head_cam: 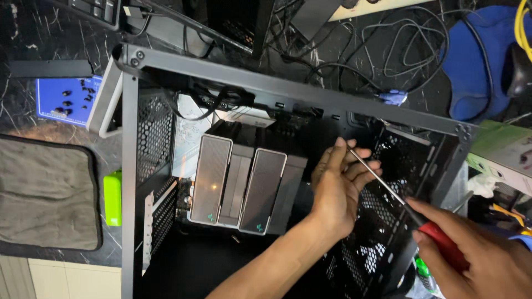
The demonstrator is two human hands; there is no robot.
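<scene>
Looking down from the head view, an open black computer case (pixel 130 166) lies on a dark marbled table (pixel 33 33). The left hand (pixel 335 185) reaches inside the case, its fingers curled together around the metal shaft of a screwdriver (pixel 388 188) near the tip, which points up toward the top rail of the case. The right hand (pixel 482 254) is at the lower right, clamped on the screwdriver's red handle, so the tool slants from lower right to upper left between the 2 hands. Just left of the left hand sits a large cooler (pixel 244 182) with 2 grey towers. Outside the case, on the left, lie a grey cloth (pixel 47 194), a green block (pixel 112 197) and a blue tray (pixel 66 99) holding small dark screws. Tangled cables (pixel 404 39) and a blue pad (pixel 476 61) lie behind the case.
</scene>
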